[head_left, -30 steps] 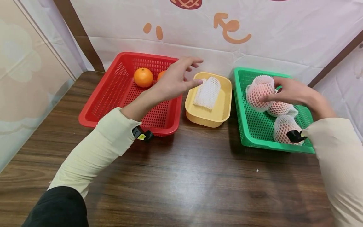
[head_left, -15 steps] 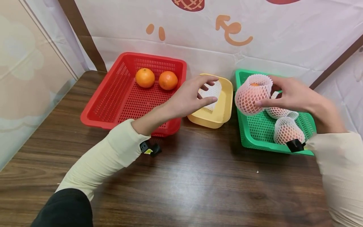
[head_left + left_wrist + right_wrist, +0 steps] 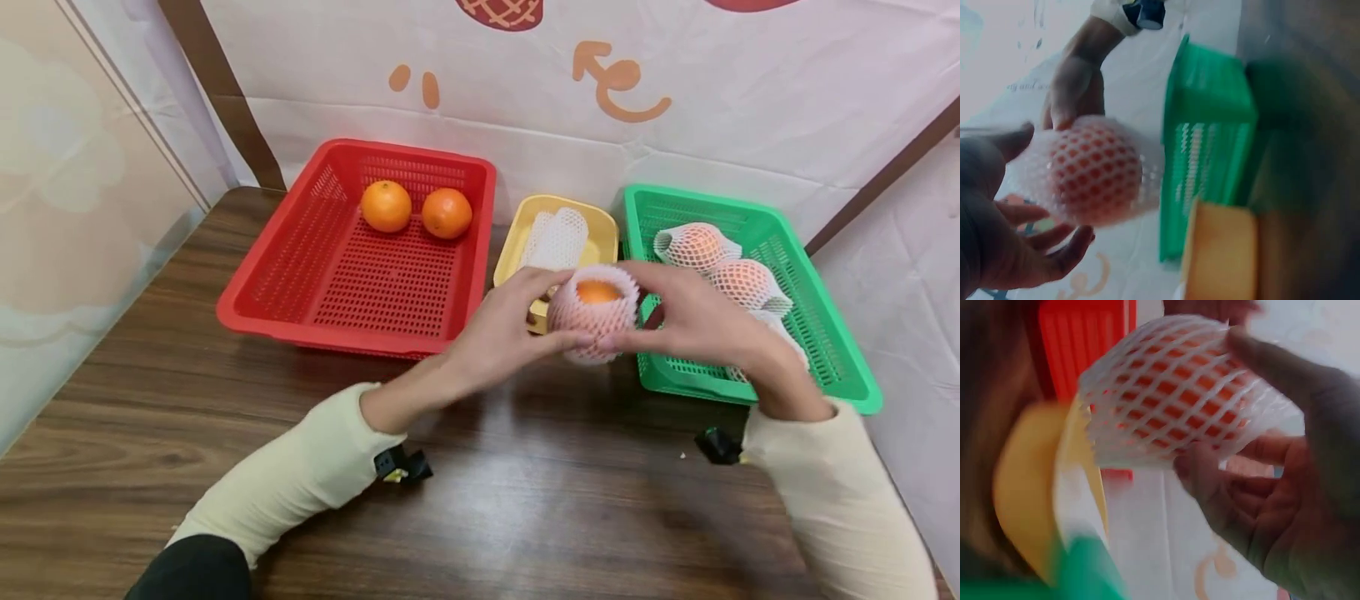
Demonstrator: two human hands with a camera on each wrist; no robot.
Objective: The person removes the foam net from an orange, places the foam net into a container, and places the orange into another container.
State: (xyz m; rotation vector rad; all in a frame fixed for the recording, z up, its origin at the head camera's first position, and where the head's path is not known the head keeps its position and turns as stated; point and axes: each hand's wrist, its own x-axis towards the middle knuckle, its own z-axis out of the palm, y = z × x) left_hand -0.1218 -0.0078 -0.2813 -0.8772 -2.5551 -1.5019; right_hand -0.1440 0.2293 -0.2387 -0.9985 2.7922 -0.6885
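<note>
Between the two hands, in front of the yellow tub, is an orange (image 3: 597, 292) in a white foam net sleeve (image 3: 581, 327). Its bare top shows through the sleeve's mouth in the head view. My right hand (image 3: 697, 321) pinches the sleeved orange from the right; in the right wrist view its thumb and fingers lie on the net (image 3: 1166, 394). My left hand (image 3: 495, 329) reaches in from the left, thumb tip at the sleeve's front. In the left wrist view its fingers are spread loosely near the sleeve's end (image 3: 1029, 172).
A red basket (image 3: 337, 335) on the left holds two bare oranges (image 3: 386, 206). White foam nets (image 3: 557, 237) lie in a yellow tub (image 3: 506, 260). On the right, a green basket (image 3: 840, 333) holds three netted fruits (image 3: 697, 244). A printed cloth (image 3: 525, 92) hangs behind.
My right hand has carried the netted orange left out of the green basket. My left hand has moved right and nearer, from over the red basket to beside the orange.
</note>
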